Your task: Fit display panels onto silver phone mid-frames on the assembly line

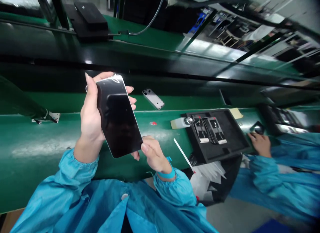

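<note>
From my head camera, I hold the phone (120,119) in both hands above the bench (57,149). It is a flat slab with rounded corners, a glossy black face and a thin pale rim. My left hand (90,124) wraps it from behind, thumb along one long edge, fingertips showing past the other. My right hand (153,156) pinches its lower corner between thumb and fingers. The bench is smooth, shiny green. Beyond the phone lies a silvery plate (153,98) with dark cutouts; nearer is a small red scrap (153,123).

To my right, a matte black tray (233,131) holds flat dark parts (217,129) with pale ends, leaning in rows. Beside it is a translucent bottle (178,123) with a metal top. Below, a dark bag (231,179) holds whitish film strips (210,171). Farther right, a co-worker's hand (260,143) touches a dark device (257,127).
</note>
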